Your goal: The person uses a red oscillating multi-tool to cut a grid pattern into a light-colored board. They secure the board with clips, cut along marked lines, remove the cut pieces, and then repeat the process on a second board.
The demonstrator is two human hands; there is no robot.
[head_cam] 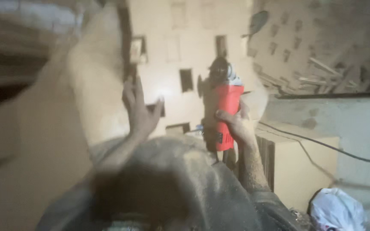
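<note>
We see a pale wooden panel (pixel 172 64) with rectangular cutouts (pixel 186 80) as the work surface; wood offcuts (pixel 317 75) lie right of it.

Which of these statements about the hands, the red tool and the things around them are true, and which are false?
1. The right hand holds a red grinder. True.
2. The left hand grips a hammer. False: it is open and holds nothing, fingers spread toward the pale board.
3. A black cable runs to the right of the grinder. True.
4. The board is plain, with no openings. False: several rectangular holes are cut in it.
5. A white bag lies at lower right. True.
</note>
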